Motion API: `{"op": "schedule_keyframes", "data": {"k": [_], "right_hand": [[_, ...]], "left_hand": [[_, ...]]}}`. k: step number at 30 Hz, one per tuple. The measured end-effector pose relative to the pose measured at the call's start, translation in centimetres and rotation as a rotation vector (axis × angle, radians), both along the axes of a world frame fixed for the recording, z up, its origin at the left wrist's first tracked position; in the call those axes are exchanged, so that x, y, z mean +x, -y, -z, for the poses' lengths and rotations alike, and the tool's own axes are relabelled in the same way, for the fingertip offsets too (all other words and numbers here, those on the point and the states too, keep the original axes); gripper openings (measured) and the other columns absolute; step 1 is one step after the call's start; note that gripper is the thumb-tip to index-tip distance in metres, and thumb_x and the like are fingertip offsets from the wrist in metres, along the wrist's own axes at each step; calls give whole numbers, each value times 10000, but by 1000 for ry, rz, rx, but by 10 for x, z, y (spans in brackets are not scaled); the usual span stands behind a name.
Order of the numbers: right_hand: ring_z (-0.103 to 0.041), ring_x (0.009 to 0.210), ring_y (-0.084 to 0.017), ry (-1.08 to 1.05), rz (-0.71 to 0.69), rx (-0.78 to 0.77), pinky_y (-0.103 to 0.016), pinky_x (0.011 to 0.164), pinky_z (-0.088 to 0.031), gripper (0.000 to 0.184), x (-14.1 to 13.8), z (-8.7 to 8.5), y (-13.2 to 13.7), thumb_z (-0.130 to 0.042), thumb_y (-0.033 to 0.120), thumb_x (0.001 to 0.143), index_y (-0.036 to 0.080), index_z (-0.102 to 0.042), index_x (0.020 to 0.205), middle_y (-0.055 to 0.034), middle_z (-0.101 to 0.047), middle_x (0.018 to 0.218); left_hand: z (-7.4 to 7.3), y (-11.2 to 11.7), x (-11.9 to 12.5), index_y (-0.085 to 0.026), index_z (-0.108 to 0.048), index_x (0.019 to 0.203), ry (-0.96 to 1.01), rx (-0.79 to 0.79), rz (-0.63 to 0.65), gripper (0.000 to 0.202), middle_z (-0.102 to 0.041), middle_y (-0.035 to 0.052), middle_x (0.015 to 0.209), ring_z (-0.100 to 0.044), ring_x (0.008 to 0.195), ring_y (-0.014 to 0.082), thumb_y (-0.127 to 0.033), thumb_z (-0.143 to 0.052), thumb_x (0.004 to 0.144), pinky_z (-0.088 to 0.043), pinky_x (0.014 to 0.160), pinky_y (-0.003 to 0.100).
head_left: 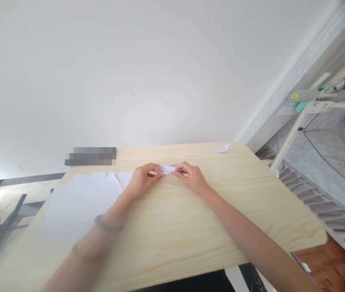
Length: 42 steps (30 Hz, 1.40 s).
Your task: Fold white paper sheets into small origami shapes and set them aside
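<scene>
A small folded piece of white paper (167,169) is stretched between my two hands, above the middle of the wooden table. My left hand (143,178) pinches its left end between thumb and fingers. On the other side, my right hand (192,176) grips the right end in the same way. Fingertips cover both ends of the paper, so its full shape is hidden. Loose white sheets (81,202) lie spread on the table under and beside my left forearm.
Another small folded paper (223,148) rests near the table's (266,219) far right corner. A blurred-out dark object (91,156) sits at the far left edge. Behind is a white wall (160,73); a white metal frame (291,138) stands to the right.
</scene>
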State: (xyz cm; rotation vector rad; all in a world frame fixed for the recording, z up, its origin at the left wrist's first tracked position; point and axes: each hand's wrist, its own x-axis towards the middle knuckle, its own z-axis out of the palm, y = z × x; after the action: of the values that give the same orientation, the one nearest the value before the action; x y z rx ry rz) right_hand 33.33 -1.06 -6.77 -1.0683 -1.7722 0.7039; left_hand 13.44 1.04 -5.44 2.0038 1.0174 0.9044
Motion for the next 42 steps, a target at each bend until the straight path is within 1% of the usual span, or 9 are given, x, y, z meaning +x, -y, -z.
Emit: {"op": "schedule_keyframes", "data": {"k": [3, 7, 9, 13, 17, 22, 28, 35, 42], "right_hand": [[-618, 752, -130, 6, -1, -23, -295, 750, -506, 123, 1, -1, 1, -520, 304, 774, 188, -532, 814, -28, -656, 891], [-618, 804, -147, 49, -78, -38, -299, 766, -498, 159, 2, -3, 2, -584, 304, 724, 189, -546, 827, -36, -640, 965], [-617, 781, -147, 87, -94, -26, -289, 742, -500, 182, 2, -2, 2, -604, 304, 708, 194, -576, 850, -28, -647, 910], [-611, 746, -139, 116, -88, 13, -260, 687, -497, 141, 2, -2, 1, -565, 289, 750, 203, -634, 836, -22, -652, 836], [-619, 735, -145, 58, -60, -35, -254, 678, -505, 153, 3, -2, 0, -585, 320, 735, 202, -661, 796, -14, -667, 798], [-633, 743, -162, 36, -23, -91, -267, 700, -502, 179, 2, -4, 0, -576, 353, 738, 220, -679, 798, -2, -686, 818], [-637, 696, -160, -29, 16, -159, -263, 645, -505, 216, 1, -3, -1, -578, 386, 722, 203, -655, 808, -13, -679, 758], [-635, 643, -154, -121, 38, -243, -272, 619, -510, 255, -1, -1, -2, -599, 404, 693, 176, -595, 806, -22, -652, 677], [-644, 633, -153, -214, -3, -299, -289, 629, -529, 263, -3, -4, -1, -621, 384, 682, 176, -546, 824, -28, -661, 665]], "left_hand": [[1, -1, 0, -145, -621, 812, 23, -35, -36, 274, -631, 71, 929, -584, 824, 181, -399, -552, 735, -518, 732, 311], [3, -1, -1, -149, -632, 769, 3, -7, -27, 241, -634, 65, 898, -594, 792, 173, -375, -558, 734, -519, 727, 304], [3, 0, -1, -153, -637, 759, -7, 22, -8, 225, -631, 65, 903, -598, 772, 165, -361, -554, 739, -522, 708, 290], [0, 3, 0, -161, -643, 744, -19, 86, 11, 193, -628, 59, 906, -602, 743, 147, -331, -551, 753, -512, 680, 259], [-1, 3, 2, -157, -644, 729, -4, 92, 1, 198, -633, 60, 877, -604, 741, 153, -339, -567, 745, -509, 682, 266], [-3, 2, 3, -155, -654, 757, 57, 24, -44, 226, -657, 55, 832, -610, 763, 165, -369, -590, 722, -511, 712, 276], [-3, 3, 3, -159, -657, 789, 71, -74, -120, 271, -680, 53, 783, -623, 699, 179, -403, -631, 672, -500, 652, 279], [2, 0, 6, -143, -594, 787, 182, -160, -134, 292, -663, 55, 740, -617, 648, 162, -387, -659, 641, -477, 597, 258], [7, -1, 7, -147, -551, 799, 236, -225, -108, 277, -629, 22, 669, -593, 615, 132, -362, -653, 659, -456, 573, 235]]}}
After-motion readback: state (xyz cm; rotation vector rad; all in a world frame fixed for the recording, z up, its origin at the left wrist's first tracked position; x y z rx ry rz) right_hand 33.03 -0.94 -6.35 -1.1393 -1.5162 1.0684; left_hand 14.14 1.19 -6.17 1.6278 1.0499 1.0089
